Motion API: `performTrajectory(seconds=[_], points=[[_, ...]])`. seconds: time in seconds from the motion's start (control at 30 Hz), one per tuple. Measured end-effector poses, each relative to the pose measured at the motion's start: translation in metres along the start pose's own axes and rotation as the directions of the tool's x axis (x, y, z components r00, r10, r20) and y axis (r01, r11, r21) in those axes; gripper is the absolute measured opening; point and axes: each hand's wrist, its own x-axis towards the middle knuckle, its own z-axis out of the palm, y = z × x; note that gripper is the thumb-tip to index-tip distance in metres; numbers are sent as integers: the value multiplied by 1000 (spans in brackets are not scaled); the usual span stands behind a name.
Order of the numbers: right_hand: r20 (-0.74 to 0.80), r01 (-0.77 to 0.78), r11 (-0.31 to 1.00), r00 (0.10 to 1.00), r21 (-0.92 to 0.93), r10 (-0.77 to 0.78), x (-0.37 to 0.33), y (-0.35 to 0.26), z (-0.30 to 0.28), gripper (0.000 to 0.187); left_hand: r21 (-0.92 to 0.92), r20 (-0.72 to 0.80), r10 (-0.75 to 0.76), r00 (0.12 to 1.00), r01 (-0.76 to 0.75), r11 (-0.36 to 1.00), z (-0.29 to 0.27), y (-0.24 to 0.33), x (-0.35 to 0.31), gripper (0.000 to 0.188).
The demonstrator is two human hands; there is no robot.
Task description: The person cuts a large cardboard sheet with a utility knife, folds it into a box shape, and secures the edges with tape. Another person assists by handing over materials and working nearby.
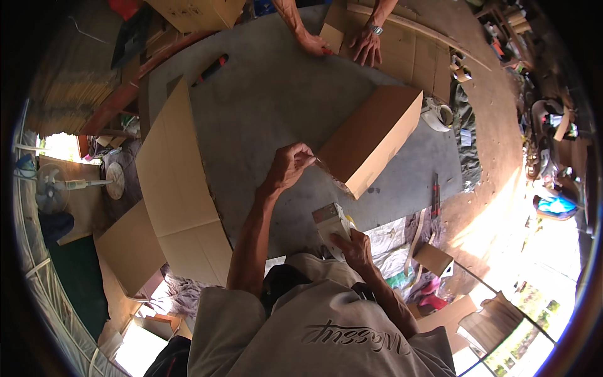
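My left hand (pixel 289 164) pinches the free end of a strip of clear tape (pixel 331 176) that runs to the near end of a closed brown cardboard box (pixel 374 135) on the grey table (pixel 264 100). Closer to my body, my right hand (pixel 355 246) grips a white tape dispenser (pixel 331 223). The tape stretches between the dispenser, my left fingers and the box corner.
A flattened cardboard sheet (pixel 179 188) lies at the table's left. Across the table another person's two hands (pixel 342 44) press on flat cardboard (pixel 408 53). A red-and-black tool (pixel 210 69) lies at the far left, and another tool (pixel 434 196) near the right edge. A fan (pixel 53 186) stands left.
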Motion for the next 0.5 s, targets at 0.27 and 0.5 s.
performTrajectory(seconds=[0.27,0.5], points=[[-15,237,940,969,-245,-248,2,-2,8,34,-357,-8,26,1000,-27,934,9,1,3,16],[-79,-81,995,993,66,86,2,-18,9,28,-386,-34,36,999,-46,922,11,29,1,40]])
